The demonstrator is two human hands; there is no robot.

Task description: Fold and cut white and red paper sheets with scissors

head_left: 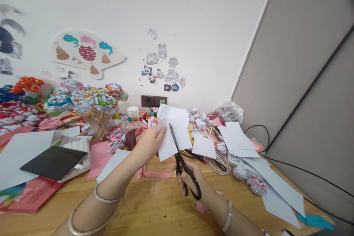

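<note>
My left hand (152, 141) pinches the left edge of a white sheet of paper (179, 127), thumb on top, holding it up over the table. Some lines of writing show near the sheet's top left. In my right hand (190, 177) is a pair of black-handled scissors (184, 164), its blades pointing up and left across the face of the paper. The blades look close together; whether they are cutting into the sheet I cannot tell. Strips of pink paper (157, 174) lie on the wood below my hands.
Left stand a bunch of paper flowers (95, 103), a bottle of reddish liquid (132, 129) and a black tablet (54, 161). To the right lie white paper pieces (204, 146), a pearl string (221, 167) and crumpled paper flowers (256, 185). A wall with stickers closes the back; cables run at right.
</note>
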